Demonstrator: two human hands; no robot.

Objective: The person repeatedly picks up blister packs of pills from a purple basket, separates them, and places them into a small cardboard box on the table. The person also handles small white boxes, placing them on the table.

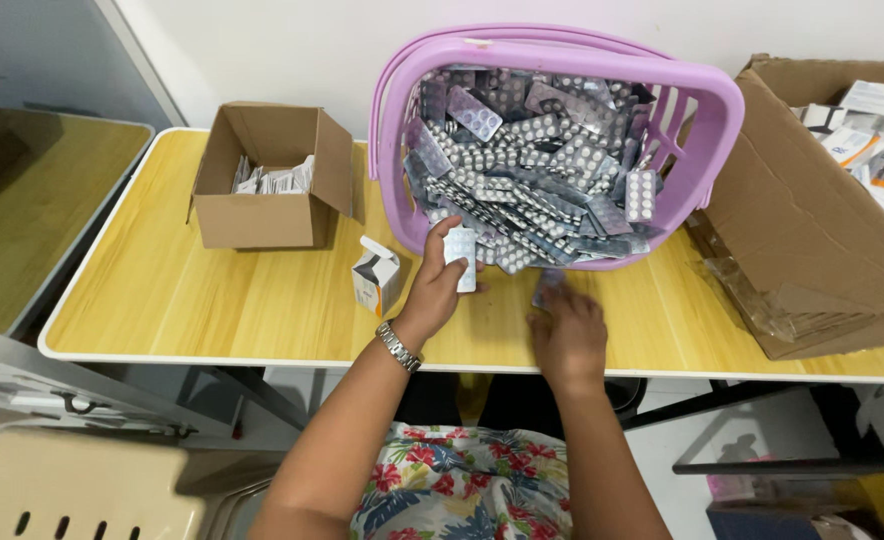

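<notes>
**Blister strips at the mouth of the basket**

Nearest to me, my right hand (569, 335) lies palm-down on the yellow table (212, 300), fingers curled over a blister strip (548, 284) that pokes out past my fingertips — blurred, so I cannot tell whether I am gripping it or only pressing on it. My left hand (438, 285), a metal watch (399, 346) on its wrist, is closed around a white blister strip (461, 256), thumb and fingers pinching its long edges, held upright just at the basket's lower lip.

Just left of that hand stands a small white carton (376, 276) with its top flap open.

Beyond lies the lilac basket (707, 120), tipped toward me and heaped with silver strips (532, 170). Further left sits an open brown box (267, 175) holding folded leaflets; to the right, a large cardboard box (812, 220) of flat cartons.
</notes>
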